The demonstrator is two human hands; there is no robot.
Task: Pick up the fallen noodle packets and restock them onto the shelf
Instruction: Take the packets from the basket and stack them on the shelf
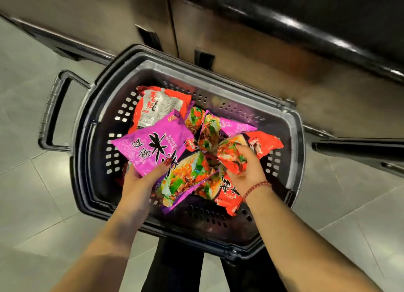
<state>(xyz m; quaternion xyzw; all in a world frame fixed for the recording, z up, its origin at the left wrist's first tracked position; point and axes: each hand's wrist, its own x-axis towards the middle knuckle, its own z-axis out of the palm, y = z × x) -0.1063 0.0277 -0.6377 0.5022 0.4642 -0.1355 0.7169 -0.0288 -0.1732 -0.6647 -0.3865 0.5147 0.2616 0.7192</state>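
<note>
I am bending over the basket (87, 138), which is standing on the tiled floor (32, 182) with its long handle (51, 108) sticking out from its left side; I am judging it is serving to keep the noodle packets together for carrying. My left hand (140, 178) is gripping a purple packet (150, 145) by its near corner, thumb on top and fingers beneath, holding it tilted above the basket's left half. My right hand (247, 171) is clutching a crumpled red packet (231, 156) over the basket's right half, fingers curled into the soft wrapper so that it is not slipping.

Inside the basket a red and white packet (157, 108) is lying against the far left wall; a second purple packet (185, 178), showing a noodle picture, is lying near the middle, partly under the one I am holding; another red packet (227, 195) is resting by the near wall beneath my right wrist; more are lying heaped in the middle, too jumbled to count. Beyond the basket's far side brown cabinet doors (109, 18) are standing; no shelf is showing, so I am judging restocking is yet to come.
</note>
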